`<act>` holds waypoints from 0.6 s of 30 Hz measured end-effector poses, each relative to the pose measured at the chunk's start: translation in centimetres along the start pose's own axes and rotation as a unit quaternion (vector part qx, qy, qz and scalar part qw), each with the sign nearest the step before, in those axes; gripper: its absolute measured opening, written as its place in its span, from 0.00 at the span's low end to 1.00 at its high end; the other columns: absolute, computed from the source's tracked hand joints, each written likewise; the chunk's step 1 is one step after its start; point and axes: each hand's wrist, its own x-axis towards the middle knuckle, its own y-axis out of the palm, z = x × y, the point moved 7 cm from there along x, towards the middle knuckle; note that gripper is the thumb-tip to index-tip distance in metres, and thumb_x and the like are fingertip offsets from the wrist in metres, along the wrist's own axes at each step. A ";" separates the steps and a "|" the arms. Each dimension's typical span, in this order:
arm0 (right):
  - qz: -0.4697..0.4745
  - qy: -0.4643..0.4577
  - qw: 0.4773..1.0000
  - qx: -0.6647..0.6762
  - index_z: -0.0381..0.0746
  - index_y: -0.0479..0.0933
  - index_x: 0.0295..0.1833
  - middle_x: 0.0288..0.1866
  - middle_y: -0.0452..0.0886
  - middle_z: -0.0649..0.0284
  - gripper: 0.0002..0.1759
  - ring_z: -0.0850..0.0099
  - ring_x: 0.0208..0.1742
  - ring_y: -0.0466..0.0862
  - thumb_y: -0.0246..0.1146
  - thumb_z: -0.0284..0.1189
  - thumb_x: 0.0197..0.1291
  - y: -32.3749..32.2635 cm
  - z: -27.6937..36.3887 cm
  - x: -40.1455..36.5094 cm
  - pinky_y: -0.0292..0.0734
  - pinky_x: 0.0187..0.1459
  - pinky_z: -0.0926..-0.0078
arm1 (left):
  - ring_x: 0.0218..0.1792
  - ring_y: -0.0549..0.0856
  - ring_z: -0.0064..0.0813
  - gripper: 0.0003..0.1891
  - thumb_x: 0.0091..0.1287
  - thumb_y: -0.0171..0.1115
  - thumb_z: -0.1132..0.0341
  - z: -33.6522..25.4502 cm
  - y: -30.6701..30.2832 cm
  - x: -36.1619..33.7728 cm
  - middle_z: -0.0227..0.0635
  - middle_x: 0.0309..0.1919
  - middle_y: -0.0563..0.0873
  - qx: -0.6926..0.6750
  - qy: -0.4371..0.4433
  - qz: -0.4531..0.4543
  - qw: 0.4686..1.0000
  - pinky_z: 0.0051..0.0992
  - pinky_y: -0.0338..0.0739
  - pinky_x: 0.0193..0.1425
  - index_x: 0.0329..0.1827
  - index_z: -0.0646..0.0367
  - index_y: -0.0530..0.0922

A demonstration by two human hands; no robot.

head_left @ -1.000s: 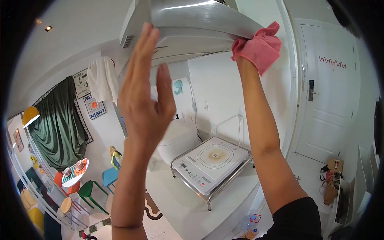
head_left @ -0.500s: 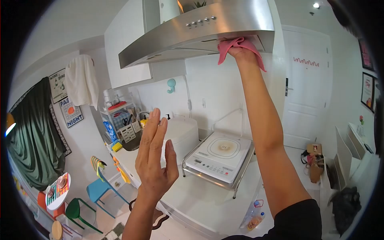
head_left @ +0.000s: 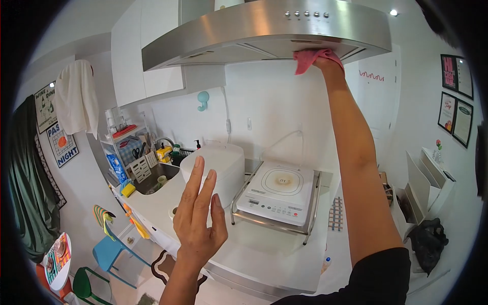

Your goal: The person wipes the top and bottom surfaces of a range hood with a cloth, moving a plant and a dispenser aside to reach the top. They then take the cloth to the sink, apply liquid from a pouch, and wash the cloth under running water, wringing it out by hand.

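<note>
Overhead is a stainless steel range hood (head_left: pixel 218 43) with a row of round knobs on its front. My right hand (head_left: pixel 328 63) reaches up and presses a pink cloth (head_left: pixel 309 59) against the hood's underside; the cloth covers most of the fingers. My left hand (head_left: pixel 199 218) is raised in front of me, fingers stretched out, holding nothing. Beyond it, a white lidded appliance (head_left: pixel 223 165) sits on the counter. A white induction cooktop (head_left: pixel 278 193) with a brownish mark in its ring rests on a metal rack below the hood.
To the left are a sink (head_left: pixel 152 180), a yellow sponge (head_left: pixel 128 190) and a dish rack (head_left: pixel 127 142). A blue chair (head_left: pixel 113 256) and a green stool (head_left: pixel 86 284) stand on the floor. White cabinets (head_left: pixel 147 51) hang beside the hood. A black bag (head_left: pixel 428 244) is at right.
My view has turned right, so the hood and room shift in the picture. The cloth has moved along the hood's underside toward the left of the hood. My left hand stays raised.
</note>
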 end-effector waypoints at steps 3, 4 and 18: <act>0.004 -0.032 0.998 -0.045 0.43 0.66 0.58 0.62 0.64 0.63 0.23 0.67 0.62 0.61 0.34 0.40 0.65 -1.8 0.7 2.1 0.47 0.64 0.56 | 0.54 0.75 0.47 0.22 0.52 0.52 0.83 2.8 -0.2 -0.6 0.56 0.56 0.70 0.000 -0.045 0.022 0.999 0.30 0.75 0.50 0.52 0.68 0.71; 0.006 -0.037 0.998 -0.056 0.43 0.66 0.58 0.63 0.63 0.63 0.23 0.66 0.63 0.60 0.34 0.39 0.65 -2.2 0.7 2.9 0.47 0.64 0.55 | 0.54 0.75 0.47 0.21 0.52 0.53 0.83 3.4 -0.4 -0.6 0.55 0.56 0.70 0.026 -0.041 0.029 0.998 0.30 0.75 0.50 0.52 0.68 0.71; -0.156 0.072 0.979 -0.107 0.42 0.64 0.54 0.53 0.70 0.60 0.16 0.69 0.46 0.69 0.42 0.35 0.64 -2.6 -8.5 2.0 0.63 0.54 0.59 | 0.43 0.82 0.42 0.19 0.51 0.54 0.82 7.4 1.8 -0.6 0.58 0.55 0.70 -0.098 0.005 0.026 0.995 0.25 0.77 0.38 0.49 0.71 0.73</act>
